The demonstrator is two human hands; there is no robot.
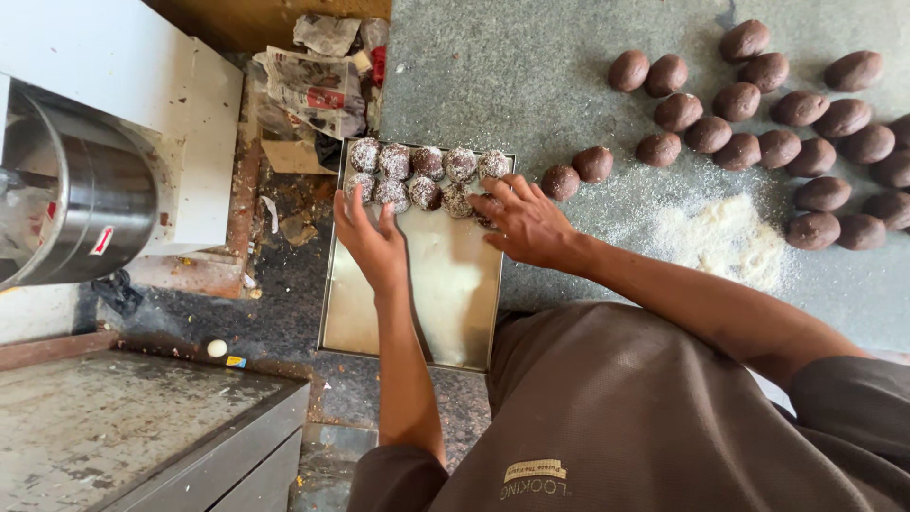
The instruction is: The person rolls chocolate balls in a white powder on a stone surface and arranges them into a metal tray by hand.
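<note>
Sitting on the counter right of the tray (346,313): plain brown balls (758,104) and a white powder pile (720,237) | coated balls (422,175) line the tray's far end | left hand (373,242) open, flat over the tray | right hand (526,223) fingers spread, touching the end coated ball

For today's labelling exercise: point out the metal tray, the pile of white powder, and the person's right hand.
metal tray (353,318): head view, bare left part.
pile of white powder (720,237): head view, middle.
right hand (526,223): head view, back of hand.
</note>
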